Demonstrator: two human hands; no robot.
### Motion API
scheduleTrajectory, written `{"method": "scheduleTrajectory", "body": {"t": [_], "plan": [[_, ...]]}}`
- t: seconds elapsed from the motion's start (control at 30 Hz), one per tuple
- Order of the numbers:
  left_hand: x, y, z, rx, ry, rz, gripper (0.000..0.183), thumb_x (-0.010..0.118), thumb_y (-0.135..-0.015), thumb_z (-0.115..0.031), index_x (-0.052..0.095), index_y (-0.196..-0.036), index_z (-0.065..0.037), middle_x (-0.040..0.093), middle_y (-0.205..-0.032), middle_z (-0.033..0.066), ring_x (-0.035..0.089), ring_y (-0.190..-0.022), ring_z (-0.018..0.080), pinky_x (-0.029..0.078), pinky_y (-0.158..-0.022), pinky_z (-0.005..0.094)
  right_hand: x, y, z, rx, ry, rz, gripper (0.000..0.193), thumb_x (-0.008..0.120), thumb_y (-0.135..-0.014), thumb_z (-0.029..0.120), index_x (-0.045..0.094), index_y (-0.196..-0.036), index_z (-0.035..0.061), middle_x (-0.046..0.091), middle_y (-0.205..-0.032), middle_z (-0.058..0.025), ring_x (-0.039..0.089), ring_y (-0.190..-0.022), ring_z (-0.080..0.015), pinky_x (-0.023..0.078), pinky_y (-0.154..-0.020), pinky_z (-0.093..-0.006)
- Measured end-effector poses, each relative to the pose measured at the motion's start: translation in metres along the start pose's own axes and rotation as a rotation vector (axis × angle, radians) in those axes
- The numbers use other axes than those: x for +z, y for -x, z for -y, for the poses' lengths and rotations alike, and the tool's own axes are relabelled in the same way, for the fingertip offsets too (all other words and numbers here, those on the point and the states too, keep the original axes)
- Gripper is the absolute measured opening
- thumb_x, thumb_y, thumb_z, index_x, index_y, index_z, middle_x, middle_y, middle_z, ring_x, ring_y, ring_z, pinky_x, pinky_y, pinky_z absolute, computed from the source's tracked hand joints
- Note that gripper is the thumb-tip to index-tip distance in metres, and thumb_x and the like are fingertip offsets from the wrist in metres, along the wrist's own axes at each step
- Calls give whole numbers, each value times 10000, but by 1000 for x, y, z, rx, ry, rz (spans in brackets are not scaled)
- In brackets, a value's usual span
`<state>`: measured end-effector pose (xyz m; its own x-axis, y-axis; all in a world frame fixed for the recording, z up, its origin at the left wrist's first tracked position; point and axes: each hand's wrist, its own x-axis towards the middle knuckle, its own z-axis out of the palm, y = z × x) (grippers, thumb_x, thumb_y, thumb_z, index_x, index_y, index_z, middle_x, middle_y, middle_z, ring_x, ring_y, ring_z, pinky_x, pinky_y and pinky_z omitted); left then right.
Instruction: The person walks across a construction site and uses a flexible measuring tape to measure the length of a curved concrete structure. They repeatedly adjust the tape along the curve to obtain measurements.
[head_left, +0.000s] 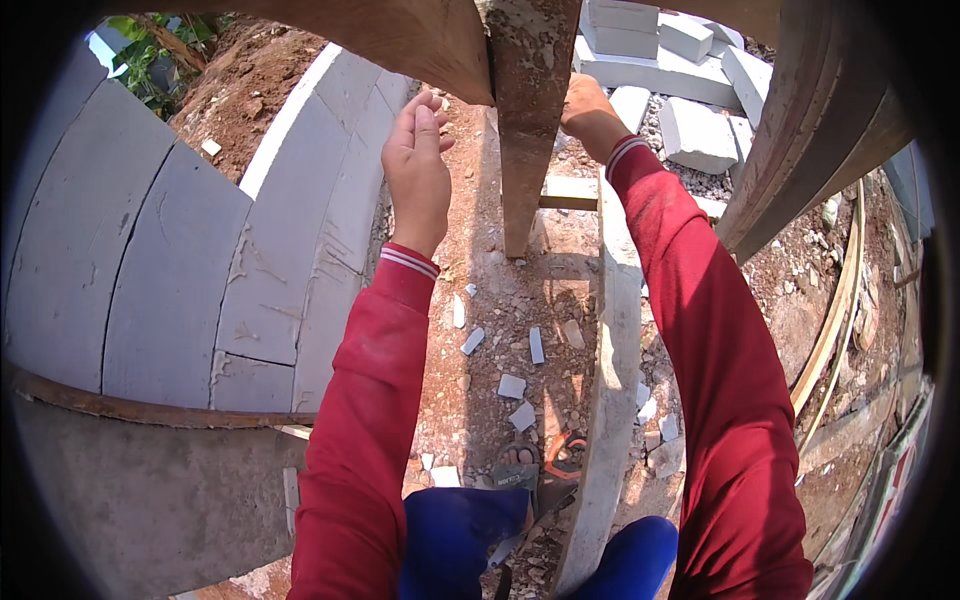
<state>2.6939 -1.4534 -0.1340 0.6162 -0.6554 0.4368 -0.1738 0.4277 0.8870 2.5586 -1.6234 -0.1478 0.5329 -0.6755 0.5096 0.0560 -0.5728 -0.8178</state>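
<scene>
My left hand is raised just left of an upright wooden post, apart from it. Its fingers are slightly bent and nothing shows in them. My right hand is against the right side of the same post, closed, with its fingertips hidden behind the wood. What it grips cannot be seen. A thick wooden beam meets the post from the left, above my left hand. Both arms are stretched out in red sleeves.
A wall of pale grey blocks stands on the left over a concrete base. A long plank runs between my legs. An orange-handled tool lies by my foot. Block offcuts litter the ground; white blocks are piled far right.
</scene>
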Motion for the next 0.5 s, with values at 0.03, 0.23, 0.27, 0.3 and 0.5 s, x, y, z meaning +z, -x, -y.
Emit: {"method": "scheduleTrajectory", "body": {"t": [0.03,0.23,0.27,0.3,0.5], "plan": [[4,-19,6,-45,44,50,235,502,-1048,-157,581,-1198,5,647,-1085,42,602,-959,146,509,-814,311,2,-3,-1,-25,21,46,244,656,-963,275,726,-996,44,696,-857,3,602,-782,-114,488,-737,-302],[32,-60,23,-210,426,324,139,638,-913,-8,622,-1041,-62,643,-1029,15,590,-917,145,482,-777,304,2,1,-2,288,-525,196,171,724,-884,208,705,-972,62,698,-869,-12,631,-735,-109,492,-651,-299],[28,-61,27,-207,389,328,164,648,-908,-16,643,-1066,-62,662,-1034,14,603,-929,132,485,-806,301,5,0,2,290,-537,199,176,725,-882,206,704,-975,59,697,-868,-10,633,-735,-110,492,-648,-298],[23,-62,30,-204,351,332,192,658,-903,-23,664,-1090,-61,682,-1040,14,616,-940,118,488,-834,297,9,-2,8,353,-539,176,218,725,-888,226,697,-1000,41,699,-874,-15,636,-743,-106,492,-652,-281],[19,-44,30,-107,309,64,215,497,-1058,-171,627,-1057,1,651,-847,27,599,-772,119,494,-777,286,-17,17,-23,342,-91,66,242,663,-949,275,731,-975,44,653,-791,16,445,-584,-48,358,-510,-245]]}}
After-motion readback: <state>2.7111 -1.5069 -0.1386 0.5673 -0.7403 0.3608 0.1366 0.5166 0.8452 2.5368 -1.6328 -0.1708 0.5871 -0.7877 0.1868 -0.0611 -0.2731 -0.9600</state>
